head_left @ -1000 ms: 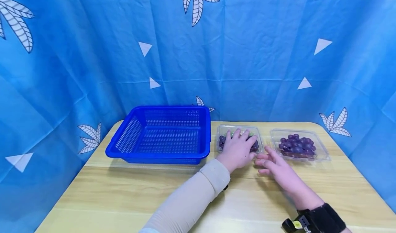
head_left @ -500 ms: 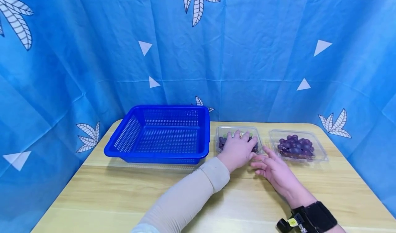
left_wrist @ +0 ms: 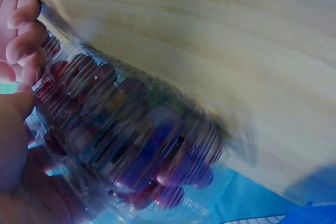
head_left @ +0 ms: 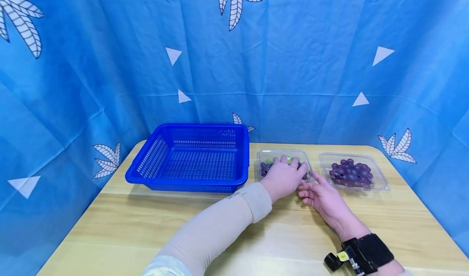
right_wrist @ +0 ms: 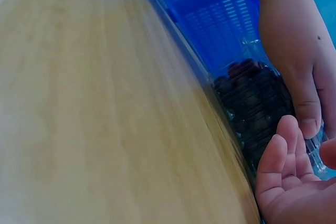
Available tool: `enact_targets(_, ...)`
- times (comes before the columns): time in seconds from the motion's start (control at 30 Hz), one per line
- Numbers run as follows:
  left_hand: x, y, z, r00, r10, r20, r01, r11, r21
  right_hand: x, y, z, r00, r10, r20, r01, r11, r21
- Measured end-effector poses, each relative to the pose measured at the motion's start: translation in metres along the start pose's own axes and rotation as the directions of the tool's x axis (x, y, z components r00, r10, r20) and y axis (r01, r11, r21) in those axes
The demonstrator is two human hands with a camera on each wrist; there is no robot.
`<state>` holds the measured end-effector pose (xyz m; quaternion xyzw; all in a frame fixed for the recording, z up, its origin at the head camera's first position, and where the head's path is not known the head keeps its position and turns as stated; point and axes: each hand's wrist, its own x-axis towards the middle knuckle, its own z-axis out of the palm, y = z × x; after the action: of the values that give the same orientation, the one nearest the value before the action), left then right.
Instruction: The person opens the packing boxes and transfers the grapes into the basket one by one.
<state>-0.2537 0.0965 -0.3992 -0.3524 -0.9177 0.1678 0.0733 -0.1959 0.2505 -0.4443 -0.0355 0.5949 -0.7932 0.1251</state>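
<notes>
A clear plastic clamshell box of dark grapes (head_left: 265, 168) lies on the table right of the blue basket, with a green patch on its top. My left hand (head_left: 283, 179) lies over this box and grips it, fingers bent on the lid and thumb (right_wrist: 308, 109) at the near right edge. At that same corner is my right hand (head_left: 327, 202), its fingers (left_wrist: 29, 38) loosely bent beside the box and near the left thumb. Whether the right fingers touch the plastic is hard to tell. In the left wrist view the grapes show through the ribbed wall (left_wrist: 131, 129).
A second clear box of dark grapes (head_left: 351, 173) stands to the right, just beyond my right hand. On the left is a perforated blue basket (head_left: 187, 187) with nothing visible inside. Behind the wooden table (head_left: 121, 227) hangs a blue patterned curtain (head_left: 304, 64).
My left fingers, spread over the lid before, are now more bent and drawn together. My right hand has moved left to the box's near right corner, its fingers more curled. The boxes have hardly moved.
</notes>
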Motion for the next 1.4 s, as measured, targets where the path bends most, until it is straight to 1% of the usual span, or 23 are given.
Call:
enact_targets(0.2,-0.0003,-0.0009,-0.0017,0.999,0.038,0.021,-0.04,0.997,0.06,0.0045,0.001,-0.001,1.0,0.009,-0.02,-0.01,0.999,-0.036)
enact_targets(0.33,-0.0016,0.0027,-0.0038,0.998,0.04,0.038,-0.042,0.997,0.072,0.0047,0.0039,-0.0016,0.999,0.019,-0.037,-0.02,0.999,-0.046)
enact_targets(0.43,-0.0022,0.005,-0.0033,0.999,0.038,0.024,-0.04,0.996,0.081,0.0045,0.0055,-0.0015,0.999,0.021,-0.039,-0.022,0.999,-0.041)
enact_targets(0.57,-0.0029,0.0062,-0.0027,0.999,0.039,-0.027,-0.035,0.993,0.113,0.0035,0.0064,-0.0017,0.999,0.011,-0.037,-0.012,1.0,-0.024)
enact_targets(0.67,-0.0025,0.0067,-0.0023,0.998,0.039,-0.046,-0.033,0.991,0.129,0.0035,0.0068,-0.0014,1.0,-0.002,-0.025,0.002,1.0,-0.018)
enact_targets(0.83,-0.0015,0.0073,-0.0014,0.998,0.049,-0.048,-0.042,0.987,0.153,0.0052,0.0072,-0.0013,1.0,-0.018,-0.01,0.018,1.0,-0.025)
enact_targets(1.0,-0.0035,0.0078,-0.0021,0.997,0.061,-0.052,-0.051,0.983,0.175,0.0052,0.0071,-0.0026,0.999,-0.012,-0.03,0.01,0.999,-0.044)
enact_targets(1.17,-0.005,0.0082,-0.0024,0.996,0.07,-0.05,-0.06,0.984,0.168,0.004,0.0073,-0.0026,0.999,-0.007,-0.043,0.005,0.998,-0.062)
enact_targets(1.4,-0.0035,0.0074,-0.0013,0.995,0.076,-0.06,-0.066,0.985,0.157,0.0034,0.0046,-0.0017,0.999,-0.02,-0.051,0.016,0.997,-0.07)
